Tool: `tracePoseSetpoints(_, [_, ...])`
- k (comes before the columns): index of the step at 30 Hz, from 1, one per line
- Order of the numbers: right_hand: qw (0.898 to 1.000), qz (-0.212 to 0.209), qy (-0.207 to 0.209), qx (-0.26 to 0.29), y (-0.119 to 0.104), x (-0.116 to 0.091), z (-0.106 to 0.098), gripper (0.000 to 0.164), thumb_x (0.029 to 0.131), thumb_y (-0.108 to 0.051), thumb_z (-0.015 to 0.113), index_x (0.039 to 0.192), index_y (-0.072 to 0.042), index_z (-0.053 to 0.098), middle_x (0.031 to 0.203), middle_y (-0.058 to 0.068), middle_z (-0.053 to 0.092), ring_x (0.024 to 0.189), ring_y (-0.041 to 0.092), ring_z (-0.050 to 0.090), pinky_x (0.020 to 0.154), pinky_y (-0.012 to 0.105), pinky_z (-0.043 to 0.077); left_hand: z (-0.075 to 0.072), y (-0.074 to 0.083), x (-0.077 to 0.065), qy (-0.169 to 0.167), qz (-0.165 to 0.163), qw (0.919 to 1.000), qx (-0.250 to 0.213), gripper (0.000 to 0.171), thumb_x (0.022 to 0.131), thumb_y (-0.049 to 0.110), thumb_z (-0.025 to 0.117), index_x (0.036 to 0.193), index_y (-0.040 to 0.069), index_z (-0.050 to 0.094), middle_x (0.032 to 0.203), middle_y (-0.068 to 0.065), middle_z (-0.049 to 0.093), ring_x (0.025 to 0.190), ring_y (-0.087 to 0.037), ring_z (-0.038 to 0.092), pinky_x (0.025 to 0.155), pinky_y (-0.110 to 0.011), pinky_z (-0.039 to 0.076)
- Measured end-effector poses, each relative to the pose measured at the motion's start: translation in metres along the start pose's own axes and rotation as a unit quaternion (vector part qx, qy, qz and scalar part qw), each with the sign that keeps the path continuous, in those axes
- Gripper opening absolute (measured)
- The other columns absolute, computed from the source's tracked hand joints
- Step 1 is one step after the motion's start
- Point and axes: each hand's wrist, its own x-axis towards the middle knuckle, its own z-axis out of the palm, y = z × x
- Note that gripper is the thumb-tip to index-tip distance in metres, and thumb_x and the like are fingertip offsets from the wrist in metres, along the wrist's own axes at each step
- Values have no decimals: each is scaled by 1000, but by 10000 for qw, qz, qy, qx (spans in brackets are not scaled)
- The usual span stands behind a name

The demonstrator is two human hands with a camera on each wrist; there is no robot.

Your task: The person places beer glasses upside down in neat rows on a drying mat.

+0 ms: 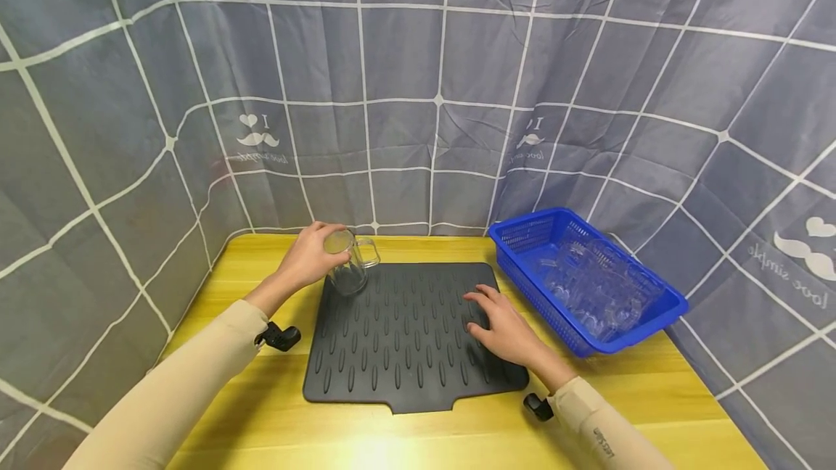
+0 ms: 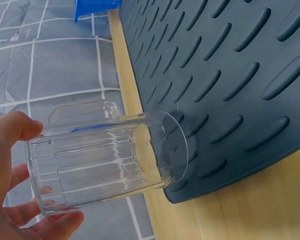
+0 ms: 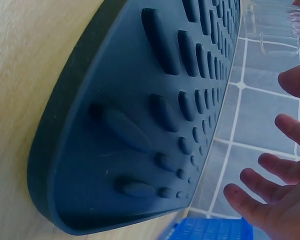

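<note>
A clear glass mug (image 1: 350, 275) with a side handle stands over the far left corner of the dark grey ridged drying mat (image 1: 418, 339). My left hand (image 1: 310, 256) grips its upper end, with thumb and fingers around the glass in the left wrist view. The mug's other end (image 2: 172, 145) points down at the mat; whether it touches is hard to tell. Over the mat's right part hovers my right hand (image 1: 506, 326), its fingers spread and loosely bent, holding nothing. In the right wrist view, its fingers (image 3: 245, 202) are apart from the mat.
A blue plastic basket (image 1: 532, 289) with several clear glass pieces (image 1: 594, 289) sits right of the mat. The mat lies on a yellow wooden table (image 1: 274, 390). Grey curtains (image 1: 405, 136) with white grid lines enclose the back and sides.
</note>
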Motion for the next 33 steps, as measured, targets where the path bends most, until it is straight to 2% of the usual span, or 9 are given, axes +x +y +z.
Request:
tracePoseSetpoints(10, [9999, -58, 71, 52, 0, 3, -2, 50, 93, -24, 72, 141, -18, 58, 156, 15, 40, 141, 42, 41, 106, 63, 40, 7, -1, 12, 13, 93, 9999, 77, 59, 93, 32, 68, 147, 14, 53, 150, -22, 43, 137, -47, 39, 99, -65, 44])
tracePoseSetpoints(16, [10000, -51, -27, 54, 0, 0, -1, 50, 94, -24, 72, 141, -19, 57, 157, 16, 39, 141, 42, 41, 106, 63, 41, 11, 1, 15, -102, 18, 9999, 91, 60, 92, 33, 69, 147, 14, 53, 151, -22, 42, 139, -46, 38, 101, -64, 43])
tracePoseSetpoints(25, [10000, -41, -18, 62, -2, 1, 0, 51, 94, -23, 71, 142, -14, 56, 157, 18, 38, 142, 43, 40, 106, 65, 39, 15, 8, 20, -193, 167, 9994, 246, 61, 92, 32, 68, 147, 13, 52, 151, -21, 42, 139, -46, 37, 102, -64, 43])
tracePoseSetpoints(33, [10000, -7, -23, 79, -2, 0, 0, 50, 95, -24, 71, 142, -16, 56, 157, 18, 39, 142, 42, 40, 107, 64, 39, 19, 7, 20, -207, 212, 9991, 310, 59, 94, 29, 64, 148, 9, 50, 149, -23, 42, 136, -46, 39, 103, -63, 41])
